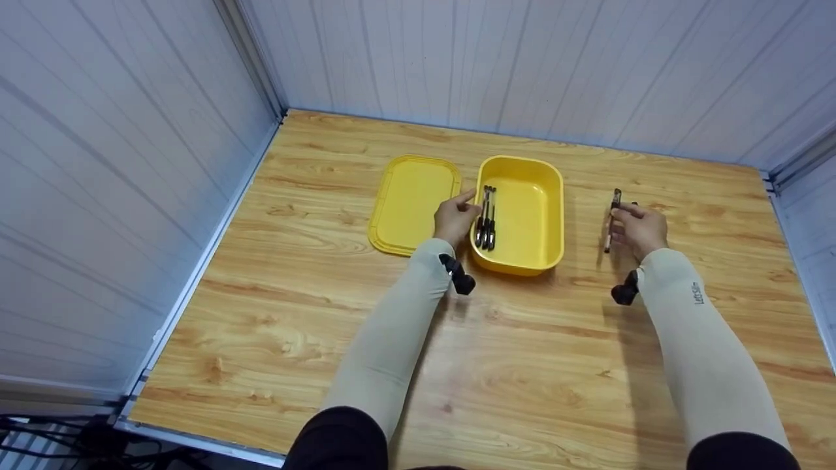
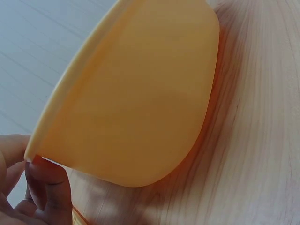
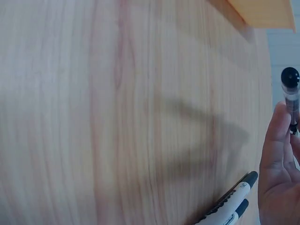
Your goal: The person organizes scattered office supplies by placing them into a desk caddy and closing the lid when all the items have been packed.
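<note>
- Nearest the head camera, I note two forearms in pale sleeves reaching forward over the wooden table [image 1: 522, 365], a small black camera strapped at each wrist.
- Left hand [image 1: 455, 219]: I see it at the near-left rim of the yellow tub [image 1: 545, 196]; the left wrist view shows a fingertip [image 2: 44, 173] pressed against the rim corner. Fingers look curled on the rim.
- Inside the tub, against its left wall, three black pens [image 1: 486, 225] lie side by side, just beside that hand.
- Right hand [image 1: 641, 227]: well apart to the right of the tub, fingers pinching one dark pen [image 1: 612, 219] held lengthwise above the table.
- Right wrist view: two more capped pens [image 3: 232, 206] lie on the wood below the palm.
- Left of the tub, touching or nearly so, the yellow lid [image 1: 411, 202] lies flat.
</note>
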`<state>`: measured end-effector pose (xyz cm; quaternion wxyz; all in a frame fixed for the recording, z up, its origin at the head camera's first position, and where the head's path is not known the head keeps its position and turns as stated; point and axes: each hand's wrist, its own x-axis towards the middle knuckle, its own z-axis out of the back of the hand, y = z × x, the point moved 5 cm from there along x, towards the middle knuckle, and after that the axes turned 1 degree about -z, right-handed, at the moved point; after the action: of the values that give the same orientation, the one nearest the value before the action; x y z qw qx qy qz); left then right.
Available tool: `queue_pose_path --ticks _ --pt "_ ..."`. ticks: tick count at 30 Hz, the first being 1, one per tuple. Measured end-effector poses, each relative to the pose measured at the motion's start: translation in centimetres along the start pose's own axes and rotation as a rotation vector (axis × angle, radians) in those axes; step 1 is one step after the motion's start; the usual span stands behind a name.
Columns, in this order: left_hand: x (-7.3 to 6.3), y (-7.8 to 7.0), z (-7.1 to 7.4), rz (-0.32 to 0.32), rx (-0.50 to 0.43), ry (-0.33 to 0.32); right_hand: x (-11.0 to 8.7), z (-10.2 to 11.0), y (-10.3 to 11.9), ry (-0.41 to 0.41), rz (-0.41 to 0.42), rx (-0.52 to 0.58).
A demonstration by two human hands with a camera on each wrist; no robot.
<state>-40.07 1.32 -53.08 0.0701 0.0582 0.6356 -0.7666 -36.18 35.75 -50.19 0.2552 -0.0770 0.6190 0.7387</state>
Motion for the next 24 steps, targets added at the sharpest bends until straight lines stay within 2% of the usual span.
queue_pose_path --ticks 7,11,17,24 --pt "0.0 0.0 0.0 0.023 -0.015 -0.001 -0.4 -0.9 0.4 0.028 0.028 0.008" --pt "0.0 0.0 0.1 0.006 -0.005 -0.001 -0.5 -1.4 0.7 0.045 0.037 0.035" --pt "-0.1 0.0 0.2 -0.029 0.011 0.002 -0.6 -1.7 1.1 0.039 0.079 -0.002" --pt "-0.3 -0.1 0.2 -0.025 0.005 0.01 -1.8 -2.3 1.9 0.066 0.054 0.058"
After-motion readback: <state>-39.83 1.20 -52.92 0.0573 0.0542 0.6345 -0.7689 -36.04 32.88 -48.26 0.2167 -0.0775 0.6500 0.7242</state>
